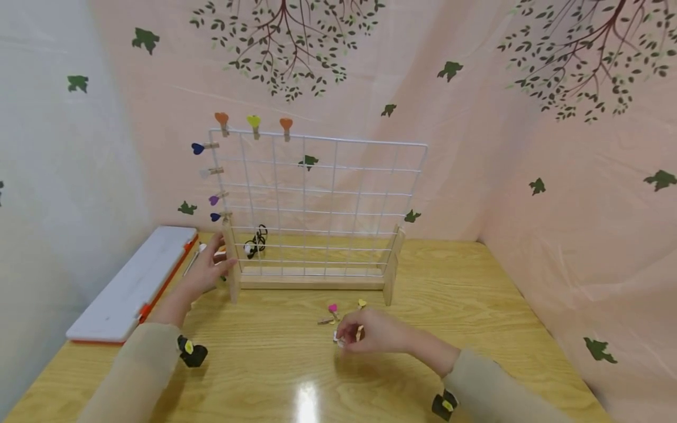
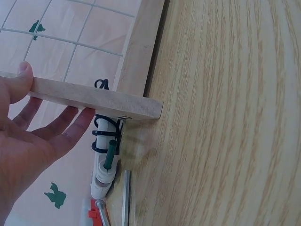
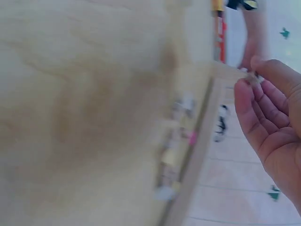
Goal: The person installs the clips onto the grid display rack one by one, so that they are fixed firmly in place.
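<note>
My left hand (image 1: 203,273) grips the left wooden upright (image 2: 99,96) of a stand that holds a white wire grid (image 1: 319,191). In the left wrist view the thumb lies on one side of the upright and the fingers on the other. My right hand (image 1: 378,332) is low over the table, pinching a small clothespin (image 3: 254,79) between thumb and fingertip; most of it is hidden. By those fingertips, in the head view, are a white heart piece (image 1: 337,337), a pink heart clothespin (image 1: 332,308) and a yellow one (image 1: 362,303).
Heart clothespins, such as an orange one (image 1: 286,124) and a dark blue one (image 1: 198,148), line the grid's top and left edges. A white case (image 1: 132,282) with orange trim lies at left. Behind the grid is a coiled black cord (image 1: 257,241). A metal rod (image 2: 126,197) lies beside the stand.
</note>
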`<action>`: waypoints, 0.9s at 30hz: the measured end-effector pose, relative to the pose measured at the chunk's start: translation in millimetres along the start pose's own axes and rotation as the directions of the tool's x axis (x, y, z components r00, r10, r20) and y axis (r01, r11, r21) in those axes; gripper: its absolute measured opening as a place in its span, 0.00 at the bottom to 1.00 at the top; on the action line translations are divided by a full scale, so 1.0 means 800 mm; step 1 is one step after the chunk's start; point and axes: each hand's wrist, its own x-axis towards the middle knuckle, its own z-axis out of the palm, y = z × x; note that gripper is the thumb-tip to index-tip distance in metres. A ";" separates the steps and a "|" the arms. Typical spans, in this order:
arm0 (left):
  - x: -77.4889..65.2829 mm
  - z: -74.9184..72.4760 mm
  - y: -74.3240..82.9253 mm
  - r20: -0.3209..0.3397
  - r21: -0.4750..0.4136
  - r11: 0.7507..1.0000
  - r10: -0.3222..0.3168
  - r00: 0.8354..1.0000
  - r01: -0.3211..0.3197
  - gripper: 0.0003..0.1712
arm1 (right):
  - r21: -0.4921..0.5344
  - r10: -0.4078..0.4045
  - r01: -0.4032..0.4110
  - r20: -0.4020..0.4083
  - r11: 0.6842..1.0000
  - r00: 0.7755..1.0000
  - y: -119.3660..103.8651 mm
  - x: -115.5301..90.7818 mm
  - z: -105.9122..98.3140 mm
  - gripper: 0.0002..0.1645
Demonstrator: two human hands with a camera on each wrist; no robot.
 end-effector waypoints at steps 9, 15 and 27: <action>-0.002 0.000 0.003 0.005 -0.013 1.000 0.003 1.000 -0.003 0.41 | -0.083 -0.073 0.063 -0.121 0.995 0.990 -0.045 0.023 -0.075 0.11; -0.001 0.000 0.003 0.005 -0.008 1.000 -0.006 1.000 0.006 0.42 | 0.072 -0.052 0.075 -0.278 0.995 0.959 -0.081 0.043 -0.133 0.09; -0.002 0.001 0.005 0.006 -0.013 1.000 -0.003 1.000 0.003 0.42 | 0.238 -0.006 0.206 -0.640 0.949 0.768 -0.140 0.083 -0.245 0.15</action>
